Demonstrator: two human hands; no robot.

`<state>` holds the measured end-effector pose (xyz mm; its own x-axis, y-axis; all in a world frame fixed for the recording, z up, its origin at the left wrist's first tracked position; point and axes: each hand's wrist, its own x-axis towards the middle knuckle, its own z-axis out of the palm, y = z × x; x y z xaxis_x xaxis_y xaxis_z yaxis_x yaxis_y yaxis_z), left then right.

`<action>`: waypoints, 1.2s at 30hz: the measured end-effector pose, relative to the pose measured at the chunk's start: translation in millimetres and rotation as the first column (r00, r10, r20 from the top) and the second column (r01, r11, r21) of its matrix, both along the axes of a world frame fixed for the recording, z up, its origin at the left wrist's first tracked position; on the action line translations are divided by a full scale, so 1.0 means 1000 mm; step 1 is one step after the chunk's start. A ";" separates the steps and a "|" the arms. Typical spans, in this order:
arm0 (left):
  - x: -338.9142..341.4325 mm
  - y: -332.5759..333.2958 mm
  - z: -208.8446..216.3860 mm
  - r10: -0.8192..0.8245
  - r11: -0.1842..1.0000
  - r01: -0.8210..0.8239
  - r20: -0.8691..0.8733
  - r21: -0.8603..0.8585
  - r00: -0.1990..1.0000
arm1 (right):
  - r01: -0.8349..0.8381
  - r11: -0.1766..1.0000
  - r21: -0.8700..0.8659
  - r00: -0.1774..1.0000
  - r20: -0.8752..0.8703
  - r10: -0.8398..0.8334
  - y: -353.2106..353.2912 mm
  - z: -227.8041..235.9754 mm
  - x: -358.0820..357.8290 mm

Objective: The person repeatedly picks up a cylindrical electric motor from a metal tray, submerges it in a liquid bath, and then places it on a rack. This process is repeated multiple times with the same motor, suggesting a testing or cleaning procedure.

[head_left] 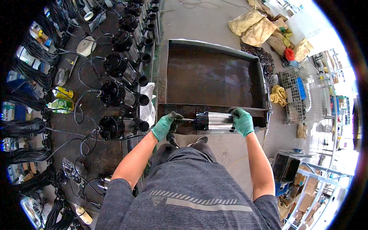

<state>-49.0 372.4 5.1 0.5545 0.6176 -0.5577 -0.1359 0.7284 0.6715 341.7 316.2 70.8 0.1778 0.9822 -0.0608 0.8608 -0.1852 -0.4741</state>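
Observation:
Level in front of me lies a motor (219, 121) with a shiny metal cylinder, a black collar on its left and a thin shaft (187, 120) running left from it. It is over the near edge of a dark metal tray. My left hand (165, 125), in a green glove with dark-stained fingertips, is closed at the shaft's free end; its fingers partly hide that end. My right hand (243, 122), also green-gloved, is closed around the motor's right end and covers it.
The large rectangular tray (209, 76) has raised walls. On the left, a dark workbench (69, 128) carries a row of black-and-silver pumps (117, 94) with cables, plus bottles (61, 105). A white bag (147, 103) hangs at its edge. Sacks (258, 30) and a wire cage (303, 94) stand right.

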 end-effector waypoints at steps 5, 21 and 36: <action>-0.006 -0.004 -0.013 -0.005 0.868 0.118 -0.229 0.482 0.973 | 0.006 1.000 0.006 1.000 0.018 -0.006 0.001 0.008 -0.006; -0.008 -0.005 -0.033 -0.028 0.647 0.543 -0.695 0.535 0.719 | 0.003 1.000 0.019 0.998 0.059 -0.004 0.001 0.004 -0.005; -0.010 0.011 0.010 -0.328 0.823 0.484 -0.447 0.298 0.833 | 0.038 0.998 -0.053 0.998 0.052 -0.036 0.000 0.013 -0.007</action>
<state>-59.4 383.4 14.7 0.6099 0.5854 -0.5341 0.4203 0.3324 0.8443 334.6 316.2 83.7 0.2182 0.9704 -0.1037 0.8758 -0.2416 -0.4179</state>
